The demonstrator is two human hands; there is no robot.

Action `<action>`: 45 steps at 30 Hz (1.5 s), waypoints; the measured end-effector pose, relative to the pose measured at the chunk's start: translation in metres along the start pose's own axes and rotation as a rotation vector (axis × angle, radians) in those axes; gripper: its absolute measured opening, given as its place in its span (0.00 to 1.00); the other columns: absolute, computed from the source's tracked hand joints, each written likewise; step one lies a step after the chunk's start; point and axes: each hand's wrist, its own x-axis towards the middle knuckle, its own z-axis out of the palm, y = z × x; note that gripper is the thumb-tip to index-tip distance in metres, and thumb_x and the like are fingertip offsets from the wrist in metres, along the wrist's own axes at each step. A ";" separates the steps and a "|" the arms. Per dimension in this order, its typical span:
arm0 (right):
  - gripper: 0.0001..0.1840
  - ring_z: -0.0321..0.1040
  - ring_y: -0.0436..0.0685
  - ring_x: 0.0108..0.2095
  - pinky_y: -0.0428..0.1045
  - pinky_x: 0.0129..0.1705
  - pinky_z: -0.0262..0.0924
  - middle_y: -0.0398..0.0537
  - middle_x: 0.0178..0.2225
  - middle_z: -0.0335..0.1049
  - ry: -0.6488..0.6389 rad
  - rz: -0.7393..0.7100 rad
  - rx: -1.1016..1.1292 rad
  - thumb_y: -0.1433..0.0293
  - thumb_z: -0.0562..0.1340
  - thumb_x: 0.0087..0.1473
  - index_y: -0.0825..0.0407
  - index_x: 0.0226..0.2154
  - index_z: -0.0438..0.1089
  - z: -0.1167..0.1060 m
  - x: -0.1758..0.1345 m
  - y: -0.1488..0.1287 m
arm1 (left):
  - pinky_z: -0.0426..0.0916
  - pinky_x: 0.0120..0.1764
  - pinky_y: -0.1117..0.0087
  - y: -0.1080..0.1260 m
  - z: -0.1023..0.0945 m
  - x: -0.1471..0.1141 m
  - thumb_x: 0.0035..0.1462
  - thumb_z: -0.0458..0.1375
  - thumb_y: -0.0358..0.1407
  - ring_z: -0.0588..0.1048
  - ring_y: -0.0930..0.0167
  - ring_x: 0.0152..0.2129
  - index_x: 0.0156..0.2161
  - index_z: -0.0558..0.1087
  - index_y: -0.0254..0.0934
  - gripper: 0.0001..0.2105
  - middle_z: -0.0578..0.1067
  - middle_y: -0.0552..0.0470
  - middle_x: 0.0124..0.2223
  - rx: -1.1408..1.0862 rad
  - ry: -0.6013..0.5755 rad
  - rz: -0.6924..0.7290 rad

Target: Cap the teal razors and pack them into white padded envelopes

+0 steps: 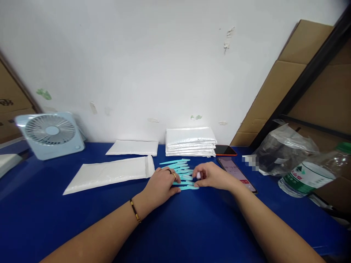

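Observation:
Several slim turquoise eyebrow razors [181, 170] lie side by side in a loose row on the blue table [175, 226]. My left hand [162, 181] has its fingers curled over their left ends, with the thumb against the nearest razor. At the right ends is my right hand [210, 176], its fingers bent in and the thumb tip touching the nearest razor. A small pale spot shows among the right fingers; I cannot make out what it is. Parts of the razors are hidden under the left fingers.
A white padded envelope [109, 175] lies to the left, another [133, 147] behind it. A stack of padded envelopes [190, 141] stands by the wall. Two phones [237, 173] [225, 150], a plastic bag [282, 149] and a large bottle [309, 177] are right; a fan [52, 135] is left.

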 end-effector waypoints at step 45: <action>0.18 0.65 0.55 0.37 0.50 0.40 0.58 0.48 0.34 0.69 0.397 -0.221 -0.199 0.60 0.47 0.60 0.51 0.35 0.69 0.003 -0.023 -0.101 | 0.65 0.26 0.74 0.050 0.019 0.013 0.51 0.52 0.32 0.73 0.71 0.23 0.30 0.67 0.34 0.03 0.73 0.52 0.26 -0.480 0.152 -0.024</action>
